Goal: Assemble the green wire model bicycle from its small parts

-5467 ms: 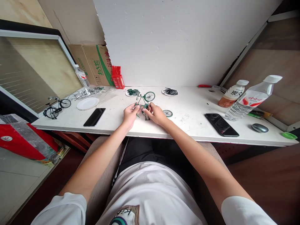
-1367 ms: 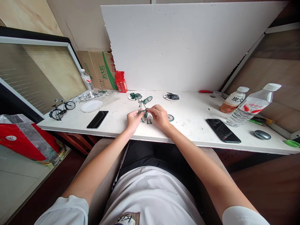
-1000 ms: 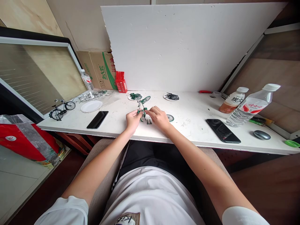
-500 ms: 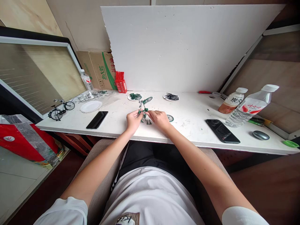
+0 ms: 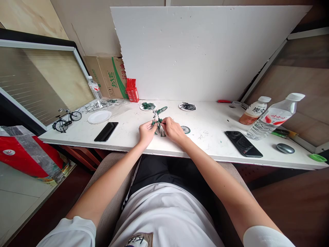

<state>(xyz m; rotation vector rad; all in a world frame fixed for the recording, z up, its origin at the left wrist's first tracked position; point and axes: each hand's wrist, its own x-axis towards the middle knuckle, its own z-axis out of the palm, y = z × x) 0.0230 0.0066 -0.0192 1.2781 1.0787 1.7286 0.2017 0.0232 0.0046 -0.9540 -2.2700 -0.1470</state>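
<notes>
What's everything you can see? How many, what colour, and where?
Green model bicycle: one, green, middle
Loose wheel: one, green, right of it
Small part: one, dark, middle front
Black model bicycle: one, black, left end
Plates: three or more, white, back and left
Phones: two, black, left and right
Bottles: three, clear or brownish, left and right
Oval object: one, grey, right
Lid-like thing: one, green, far right
Small box: one, red, back
Cardboard box: one, brown, back left
Package: one, red, lower left
Desk: one, white, middle
Panel: one, white, behind desk
Shirt: one, white, bottom
Left hand: one, bare, on green model bicycle
Right hand: one, bare, same bicycle
</notes>
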